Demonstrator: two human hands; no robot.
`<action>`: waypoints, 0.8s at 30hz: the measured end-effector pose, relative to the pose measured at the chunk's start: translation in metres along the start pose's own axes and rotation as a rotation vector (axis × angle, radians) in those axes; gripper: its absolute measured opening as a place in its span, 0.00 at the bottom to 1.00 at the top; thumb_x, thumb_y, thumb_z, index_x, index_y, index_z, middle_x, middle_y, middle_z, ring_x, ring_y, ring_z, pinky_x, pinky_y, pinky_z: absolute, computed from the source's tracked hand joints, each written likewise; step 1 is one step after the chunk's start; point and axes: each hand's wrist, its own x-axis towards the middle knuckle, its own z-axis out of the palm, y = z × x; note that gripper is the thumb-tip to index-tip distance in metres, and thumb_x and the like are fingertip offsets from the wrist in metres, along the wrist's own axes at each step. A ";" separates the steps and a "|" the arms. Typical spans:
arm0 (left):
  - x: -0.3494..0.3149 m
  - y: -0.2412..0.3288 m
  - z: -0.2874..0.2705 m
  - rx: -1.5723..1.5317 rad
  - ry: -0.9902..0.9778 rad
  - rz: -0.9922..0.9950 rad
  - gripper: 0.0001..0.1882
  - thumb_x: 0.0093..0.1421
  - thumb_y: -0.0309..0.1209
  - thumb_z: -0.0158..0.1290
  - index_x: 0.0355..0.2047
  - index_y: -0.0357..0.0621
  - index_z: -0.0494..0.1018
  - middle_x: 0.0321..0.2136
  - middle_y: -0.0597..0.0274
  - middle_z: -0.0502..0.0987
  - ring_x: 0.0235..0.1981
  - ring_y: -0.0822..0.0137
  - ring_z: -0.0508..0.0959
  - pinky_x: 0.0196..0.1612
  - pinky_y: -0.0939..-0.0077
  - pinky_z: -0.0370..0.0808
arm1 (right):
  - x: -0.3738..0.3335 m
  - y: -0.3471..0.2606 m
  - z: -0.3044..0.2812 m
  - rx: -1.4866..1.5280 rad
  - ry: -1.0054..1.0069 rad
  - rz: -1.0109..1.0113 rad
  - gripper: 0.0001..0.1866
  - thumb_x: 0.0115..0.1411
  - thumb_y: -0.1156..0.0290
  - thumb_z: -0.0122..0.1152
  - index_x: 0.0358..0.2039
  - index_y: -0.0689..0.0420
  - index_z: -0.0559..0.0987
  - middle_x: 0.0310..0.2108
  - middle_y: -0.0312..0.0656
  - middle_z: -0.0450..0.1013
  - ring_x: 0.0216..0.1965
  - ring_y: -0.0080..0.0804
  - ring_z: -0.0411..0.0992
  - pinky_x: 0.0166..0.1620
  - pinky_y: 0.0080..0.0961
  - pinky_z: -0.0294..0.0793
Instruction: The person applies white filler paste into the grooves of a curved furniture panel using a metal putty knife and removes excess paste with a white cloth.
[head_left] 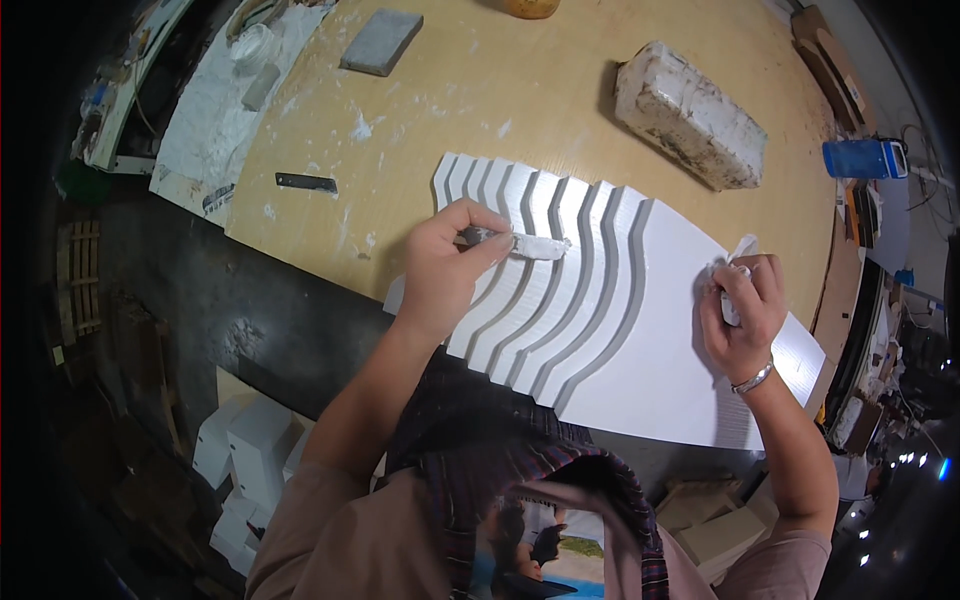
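Observation:
A white panel (680,340) with wavy, stepped ridges across its left part lies tilted on the table in front of me. My left hand (445,265) grips a small putty knife (538,246) whose blade is coated with white paste. The blade rests over the middle ridges, and the knife's handle is mostly covered by my fingers. On the panel's smooth right part, near its far edge, my right hand (748,315) is closed around a crumpled white cloth (743,250). Whether it is fabric or paper I cannot tell.
On the paste-smeared wooden table (480,90) lie a grey rectangular block (382,42), a dark flat blade (306,182) and a large stained whitish block (690,115). A blue container (865,158) stands beyond the right edge. White boxes (258,445) sit below left.

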 end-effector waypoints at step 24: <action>-0.003 0.010 -0.008 0.171 -0.068 -0.005 0.05 0.55 0.17 0.58 0.32 0.35 0.77 0.26 0.66 0.77 0.28 0.78 0.73 0.33 0.85 0.69 | 0.000 0.001 0.001 0.007 0.008 -0.001 0.12 0.40 0.83 0.63 0.28 0.59 0.77 0.25 0.43 0.68 0.27 0.41 0.66 0.28 0.33 0.64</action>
